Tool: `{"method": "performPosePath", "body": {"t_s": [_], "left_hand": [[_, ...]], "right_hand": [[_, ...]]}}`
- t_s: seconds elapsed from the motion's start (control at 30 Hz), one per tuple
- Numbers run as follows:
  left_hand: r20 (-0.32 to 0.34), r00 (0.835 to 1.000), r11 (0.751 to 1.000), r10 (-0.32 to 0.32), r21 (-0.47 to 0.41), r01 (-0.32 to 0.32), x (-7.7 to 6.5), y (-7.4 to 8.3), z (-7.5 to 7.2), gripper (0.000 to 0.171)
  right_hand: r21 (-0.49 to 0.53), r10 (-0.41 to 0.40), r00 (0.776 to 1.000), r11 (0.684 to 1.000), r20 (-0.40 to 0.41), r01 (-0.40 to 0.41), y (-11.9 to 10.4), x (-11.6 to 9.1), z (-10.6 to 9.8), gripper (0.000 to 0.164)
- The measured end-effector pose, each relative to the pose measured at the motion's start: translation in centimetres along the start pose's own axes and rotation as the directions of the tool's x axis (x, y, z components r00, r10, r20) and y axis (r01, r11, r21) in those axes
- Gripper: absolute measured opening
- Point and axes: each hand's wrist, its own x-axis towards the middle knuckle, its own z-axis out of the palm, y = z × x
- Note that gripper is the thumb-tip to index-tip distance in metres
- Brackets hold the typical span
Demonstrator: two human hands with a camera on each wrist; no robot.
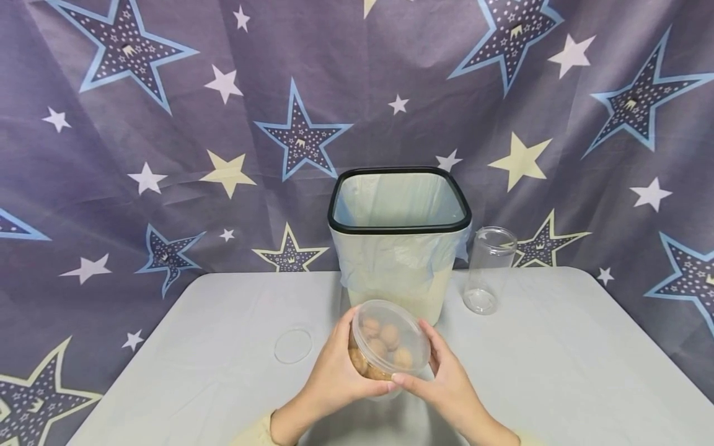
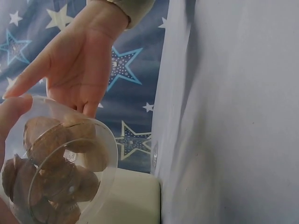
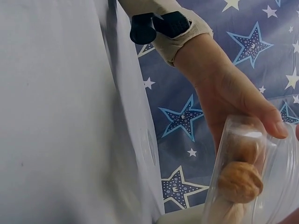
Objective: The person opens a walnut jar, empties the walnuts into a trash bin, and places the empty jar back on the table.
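Above the table, both hands hold a short clear plastic jar with several walnuts inside. It is tilted, its translucent round lid facing up toward the head camera. My left hand wraps round the jar's left side, thumb along the front. With thumb in front and fingers at the far edge, my right hand grips the right side at the lid's rim. The left wrist view shows the walnuts through the plastic. In the right wrist view, a walnut shows through the jar's side wall.
Behind the jar stands a white bin with a black rim and a bag liner. To its right is a tall clear empty jar. A thin clear disc or ring lies on the pale table, left of the hands. A star-patterned cloth hangs behind.
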Motion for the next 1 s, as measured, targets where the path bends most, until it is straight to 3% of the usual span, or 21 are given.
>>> {"method": "performPosePath", "body": {"t_s": [0.37, 0.6, 0.77, 1.0], "left_hand": [[0.018, 1.000, 0.999, 0.007, -0.035, -0.007, 0.0, 0.0, -0.2, 0.116], [0.045, 0.999, 0.999, 0.006, -0.034, -0.005, -0.1, -0.1, -0.3, 0.111], [0.086, 0.995, 0.997, 0.050, -0.068, -0.044, -0.1, -0.2, -0.4, 0.108], [0.163, 0.981, 0.981, 0.105, -0.178, -0.076, 0.1, -0.5, -0.8, 0.106]], "right_hand": [[0.030, -0.016, 1.000, 0.999, -0.019, 0.016, 0.0, 0.2, 0.1, 0.092], [0.101, -0.046, 0.999, 0.994, 0.029, 0.043, 0.4, 0.1, -0.6, 0.090], [0.158, -0.145, 0.986, 0.979, 0.085, 0.130, 1.1, 0.3, -1.3, 0.089], [0.287, -0.341, 0.928, 0.913, 0.146, 0.291, 2.3, 0.8, -1.9, 0.091]]}}
